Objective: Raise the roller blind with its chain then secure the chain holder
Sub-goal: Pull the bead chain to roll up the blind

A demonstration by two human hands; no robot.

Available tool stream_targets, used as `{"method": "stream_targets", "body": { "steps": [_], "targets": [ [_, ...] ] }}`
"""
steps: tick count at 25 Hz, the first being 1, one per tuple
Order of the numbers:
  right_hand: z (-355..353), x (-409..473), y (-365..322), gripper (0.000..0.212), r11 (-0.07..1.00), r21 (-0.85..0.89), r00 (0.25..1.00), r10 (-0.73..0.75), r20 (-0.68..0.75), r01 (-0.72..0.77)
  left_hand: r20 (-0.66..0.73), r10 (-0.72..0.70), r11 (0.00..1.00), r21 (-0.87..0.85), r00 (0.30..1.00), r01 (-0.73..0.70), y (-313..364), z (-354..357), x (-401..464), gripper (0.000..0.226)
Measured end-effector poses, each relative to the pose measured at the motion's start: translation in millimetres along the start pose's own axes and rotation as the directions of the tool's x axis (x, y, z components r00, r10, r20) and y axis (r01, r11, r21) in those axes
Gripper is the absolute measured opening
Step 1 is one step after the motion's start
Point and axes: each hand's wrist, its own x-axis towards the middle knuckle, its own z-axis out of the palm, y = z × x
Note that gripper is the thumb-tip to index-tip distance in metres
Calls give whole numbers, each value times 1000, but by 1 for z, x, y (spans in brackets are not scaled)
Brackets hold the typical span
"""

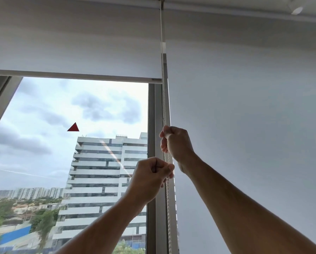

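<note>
A white roller blind (76,44) hangs over the left window, its bottom bar (74,75) well up the pane. A white beaded chain (164,99) runs down from the top bracket along the window frame. My right hand (177,142) is closed on the chain higher up. My left hand (151,176) grips the chain lower down, just left of it. The chain continues down past both hands to the bottom edge of the view. No chain holder is in sight.
A second white blind (245,107) covers the window on the right, fully down. A grey vertical window frame (154,114) stands between the two panes. Through the glass I see a tall building (98,171) and a red triangle sticker (73,127).
</note>
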Motion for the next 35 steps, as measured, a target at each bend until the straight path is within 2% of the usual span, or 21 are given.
{"method": "stream_targets", "body": {
  "steps": [5,8,11,13,17,19,22,25,29,31,35],
  "targets": [
    [-2,-14,12,42,990,-87,991,-120,-60,115,88,29,995,97,996,-38,-5,-13,4,23],
    [1,-25,18,40,982,-107,985,-162,-57,155,-54,-11,999,30,998,12,-6,-21,18,30],
    [3,-39,25,38,986,-47,986,-164,-40,162,-214,48,997,66,976,-34,6,-20,34,32],
    [4,-46,28,39,987,14,987,-160,-25,161,-203,72,997,38,977,-66,19,-17,43,29],
    [9,-60,35,41,983,27,983,-182,8,182,-139,5,995,-103,990,-19,42,-11,61,28],
    [9,-66,41,41,982,36,982,-189,23,188,-148,-18,994,-106,989,2,45,-9,66,26],
    [1,-70,47,40,985,93,979,-159,131,147,-147,-19,997,-83,989,7,37,-8,62,25],
    [-12,-65,48,52,989,135,976,-78,202,51,-130,44,999,-5,991,-45,30,-7,55,25],
    [-21,-43,40,66,987,138,993,74,93,-86,-88,140,988,76,986,-133,27,2,42,28],
    [-22,-31,30,61,993,91,997,68,32,-71,-75,160,986,71,984,-154,21,7,32,26],
    [-15,-9,7,41,998,24,998,53,26,-53,-58,160,985,78,985,-155,7,14,18,24]
  ]
}}
